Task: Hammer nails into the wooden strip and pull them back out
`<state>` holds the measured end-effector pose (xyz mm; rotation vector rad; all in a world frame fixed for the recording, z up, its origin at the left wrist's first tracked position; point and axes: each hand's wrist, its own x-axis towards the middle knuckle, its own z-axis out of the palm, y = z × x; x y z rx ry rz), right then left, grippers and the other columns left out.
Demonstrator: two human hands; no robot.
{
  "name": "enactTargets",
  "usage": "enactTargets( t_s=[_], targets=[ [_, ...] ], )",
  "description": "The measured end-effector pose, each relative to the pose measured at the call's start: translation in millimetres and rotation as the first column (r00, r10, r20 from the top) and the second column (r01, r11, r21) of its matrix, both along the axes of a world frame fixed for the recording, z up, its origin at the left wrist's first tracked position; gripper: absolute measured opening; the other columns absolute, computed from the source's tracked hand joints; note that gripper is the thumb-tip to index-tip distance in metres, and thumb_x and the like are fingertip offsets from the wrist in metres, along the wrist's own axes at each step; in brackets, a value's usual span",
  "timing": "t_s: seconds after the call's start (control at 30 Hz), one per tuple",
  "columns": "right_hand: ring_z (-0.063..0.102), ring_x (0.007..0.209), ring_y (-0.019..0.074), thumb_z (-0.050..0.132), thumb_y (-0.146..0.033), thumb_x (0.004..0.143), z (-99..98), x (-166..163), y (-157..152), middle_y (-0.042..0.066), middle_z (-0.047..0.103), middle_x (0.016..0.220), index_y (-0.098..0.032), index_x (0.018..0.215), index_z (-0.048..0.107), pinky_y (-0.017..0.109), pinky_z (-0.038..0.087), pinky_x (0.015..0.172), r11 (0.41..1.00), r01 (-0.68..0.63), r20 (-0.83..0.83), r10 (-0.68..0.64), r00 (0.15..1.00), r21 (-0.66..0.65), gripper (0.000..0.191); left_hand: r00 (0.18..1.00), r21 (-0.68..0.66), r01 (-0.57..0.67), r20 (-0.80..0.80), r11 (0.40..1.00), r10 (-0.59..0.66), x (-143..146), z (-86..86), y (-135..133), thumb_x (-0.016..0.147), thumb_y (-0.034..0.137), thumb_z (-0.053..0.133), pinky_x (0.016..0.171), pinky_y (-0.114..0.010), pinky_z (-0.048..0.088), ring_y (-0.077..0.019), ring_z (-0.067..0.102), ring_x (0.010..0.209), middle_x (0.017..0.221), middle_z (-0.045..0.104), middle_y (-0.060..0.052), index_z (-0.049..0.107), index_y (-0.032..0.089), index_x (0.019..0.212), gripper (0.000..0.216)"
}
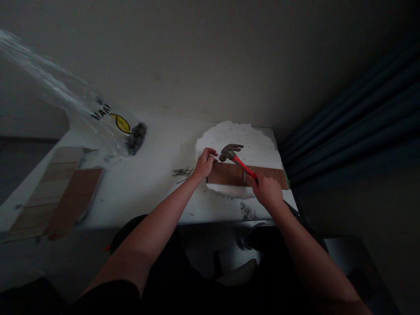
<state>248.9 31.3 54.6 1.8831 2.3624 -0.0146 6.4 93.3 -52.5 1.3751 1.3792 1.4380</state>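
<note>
My right hand (267,190) is closed round the red handle of a claw hammer (233,155). Its dark metal head hangs just above the left end of a brown wooden board (229,174). That board lies across a round white foam pad (249,140) on the white table (147,183). My left hand (205,164) pinches something small at the board's left end, right beside the hammer head; it is too small to name. A loose pile of nails (182,173) lies on the table just left of that hand.
A clear plastic bag (108,127) with a yellow label and dark contents lies at the table's back left. Brown and pale wood boards (62,192) are stacked at the left edge. A dark curtain (354,131) hangs on the right, the wall behind.
</note>
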Motion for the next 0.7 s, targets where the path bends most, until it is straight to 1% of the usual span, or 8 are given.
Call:
enactTargets(
  t_s=[0.1,0.3,0.37,0.43,0.5,0.57,0.63,0.7],
  targets=[
    [0.070,0.078,0.0276,0.025,-0.051,0.102,-0.7,1,1,0.012,0.072,0.086,-0.020,0.113,0.063,0.035,0.047,0.071,1.000,0.011,0.003,-0.011,1.000,0.005,0.051,1.000,-0.019,-0.005,-0.018,1.000,0.005,1,2.3,-2,0.083,0.012,0.040,0.076,-0.031,0.051,-0.0138,0.065,0.077,0.097,0.064,-0.002,0.051,0.021,0.097,0.021],
    [0.070,0.079,0.0279,0.029,-0.051,0.101,-1.4,-3,-2,0.011,0.072,0.087,-0.021,0.114,0.063,0.036,0.047,0.072,0.999,-0.017,0.011,0.018,1.000,-0.028,0.047,0.989,-0.037,-0.029,-0.147,0.999,0.023,0,4.1,-1,0.083,0.012,0.040,0.083,-0.034,0.050,-0.0155,0.064,0.082,0.096,0.066,-0.002,0.054,0.021,0.097,0.022],
    [0.070,0.078,0.0279,0.028,-0.051,0.101,0.3,-3,-3,0.011,0.072,0.086,-0.021,0.114,0.063,0.036,0.046,0.071,0.999,-0.026,0.003,0.026,1.000,-0.020,0.048,0.977,-0.075,0.002,-0.211,0.997,-0.018,-5,2.0,2,0.081,0.014,0.043,0.084,-0.036,0.050,-0.0168,0.064,0.084,0.094,0.066,-0.003,0.055,0.021,0.102,0.025],
    [0.069,0.080,0.0276,0.026,-0.052,0.102,2.4,-2,-3,0.012,0.072,0.088,-0.021,0.114,0.063,0.035,0.046,0.072,1.000,-0.019,-0.005,0.019,1.000,-0.017,0.050,0.947,-0.098,0.104,-0.294,0.990,-0.129,-12,0.8,3,0.080,0.019,0.053,0.087,-0.038,0.051,-0.0200,0.064,0.094,0.103,0.066,-0.006,0.054,0.020,0.112,0.033],
    [0.069,0.081,0.0275,0.025,-0.051,0.102,3.9,-1,-1,0.012,0.072,0.090,-0.020,0.115,0.063,0.035,0.045,0.074,1.000,-0.004,-0.008,0.003,1.000,-0.014,0.052,0.867,-0.064,0.225,-0.442,0.972,-0.230,-20,1.3,1,0.077,0.031,0.065,0.100,-0.044,0.046,-0.0259,0.057,0.119,0.127,0.059,-0.013,0.050,0.020,0.125,0.052],
    [0.069,0.082,0.0274,0.026,-0.051,0.102,4.3,2,1,0.013,0.072,0.090,-0.019,0.116,0.064,0.035,0.045,0.074,1.000,0.013,-0.004,-0.013,1.000,-0.014,0.052,0.730,-0.052,0.292,-0.633,0.955,-0.258,-26,2.8,-4,0.074,0.046,0.071,0.115,-0.052,0.029,-0.0333,0.036,0.141,0.147,0.045,-0.016,0.045,0.020,0.136,0.072],
    [0.069,0.082,0.0271,0.028,-0.051,0.102,3.7,4,3,0.014,0.072,0.090,-0.018,0.117,0.064,0.034,0.044,0.073,1.000,0.023,-0.001,-0.023,1.000,-0.021,0.051,0.605,-0.089,0.306,-0.751,0.948,-0.266,-29,3.5,-9,0.080,0.057,0.065,0.120,-0.056,0.010,-0.0354,0.017,0.150,0.157,0.032,-0.017,0.038,0.019,0.144,0.079],
    [0.069,0.081,0.0269,0.029,-0.052,0.101,2.5,5,4,0.014,0.072,0.089,-0.018,0.116,0.064,0.033,0.044,0.072,0.999,0.022,-0.003,-0.023,1.000,-0.025,0.051,0.525,-0.127,0.305,-0.804,0.944,-0.278,-30,2.6,-13,0.085,0.062,0.056,0.120,-0.057,0.000,-0.0343,0.008,0.152,0.161,0.025,-0.017,0.032,0.019,0.150,0.080]
  ],
)
